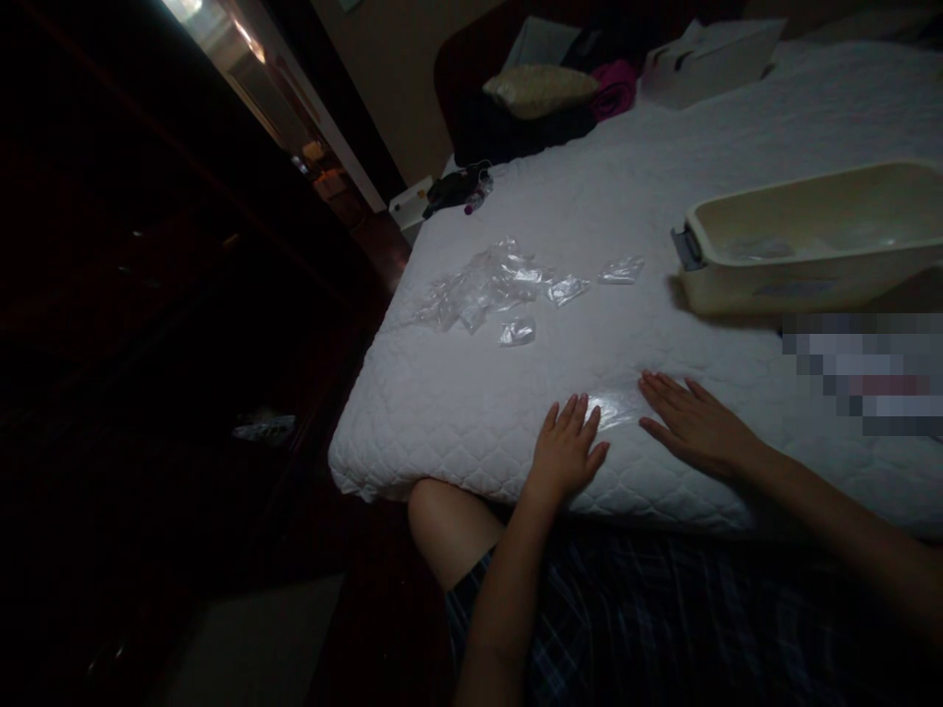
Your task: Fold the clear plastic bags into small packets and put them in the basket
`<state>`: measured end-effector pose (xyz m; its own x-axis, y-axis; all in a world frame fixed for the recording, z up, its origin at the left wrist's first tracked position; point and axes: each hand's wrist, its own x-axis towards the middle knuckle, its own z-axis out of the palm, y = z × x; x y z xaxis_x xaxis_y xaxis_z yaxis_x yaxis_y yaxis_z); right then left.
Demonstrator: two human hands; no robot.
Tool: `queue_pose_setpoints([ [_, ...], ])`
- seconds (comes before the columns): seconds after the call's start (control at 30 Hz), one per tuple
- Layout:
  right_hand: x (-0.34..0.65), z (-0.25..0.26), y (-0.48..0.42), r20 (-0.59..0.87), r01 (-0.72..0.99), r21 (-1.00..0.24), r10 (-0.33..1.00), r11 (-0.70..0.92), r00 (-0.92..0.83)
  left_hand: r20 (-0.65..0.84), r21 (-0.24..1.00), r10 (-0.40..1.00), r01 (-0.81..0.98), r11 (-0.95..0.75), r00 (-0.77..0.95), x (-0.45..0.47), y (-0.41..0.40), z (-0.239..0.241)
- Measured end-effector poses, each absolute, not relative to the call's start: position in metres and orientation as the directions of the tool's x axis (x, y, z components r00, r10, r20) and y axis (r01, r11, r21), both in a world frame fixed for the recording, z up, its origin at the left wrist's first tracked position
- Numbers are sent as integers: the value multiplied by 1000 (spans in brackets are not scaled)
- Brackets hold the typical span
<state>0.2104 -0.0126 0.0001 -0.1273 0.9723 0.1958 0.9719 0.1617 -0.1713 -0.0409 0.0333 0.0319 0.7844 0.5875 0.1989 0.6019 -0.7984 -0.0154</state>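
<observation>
A clear plastic bag lies flat on the white quilted bed cover, near the bed's front edge. My left hand rests palm down at the bag's left end, fingers spread. At its right end, my right hand lies flat with the fingers stretched out and the thumb apart. Beyond my hands is a loose heap of clear plastic bags. Separate small folded bags lie close to that heap.
A cream plastic tub with a grey side latch stands at the right, with clear plastic inside. A white box, a beige pillow and a magenta cloth are at the back. Dark items lie at the far left bed edge.
</observation>
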Motion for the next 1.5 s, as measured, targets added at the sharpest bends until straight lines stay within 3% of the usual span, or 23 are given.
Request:
queue_pose_setpoints([
  [0.37,205,-4,-12,297,968,-193,949,163,-101,211,-6,588,602,-798,781,-41,33,32],
  [0.63,205,-5,-12,291,973,-169,951,158,-104,223,15,597,609,-793,771,-44,33,32],
  [0.83,204,-3,-15,336,961,-238,940,141,-55,195,-5,604,616,-787,773,-42,33,32],
  [1.03,194,17,-17,470,945,-263,881,194,-50,182,-3,608,619,-785,773,-42,32,34],
  [1.2,158,37,-8,532,912,-228,828,341,-177,183,-18,606,618,-786,775,-42,33,33],
  [1.5,141,-8,11,380,903,-244,892,354,-247,203,-31,596,613,-789,777,-42,34,28],
])
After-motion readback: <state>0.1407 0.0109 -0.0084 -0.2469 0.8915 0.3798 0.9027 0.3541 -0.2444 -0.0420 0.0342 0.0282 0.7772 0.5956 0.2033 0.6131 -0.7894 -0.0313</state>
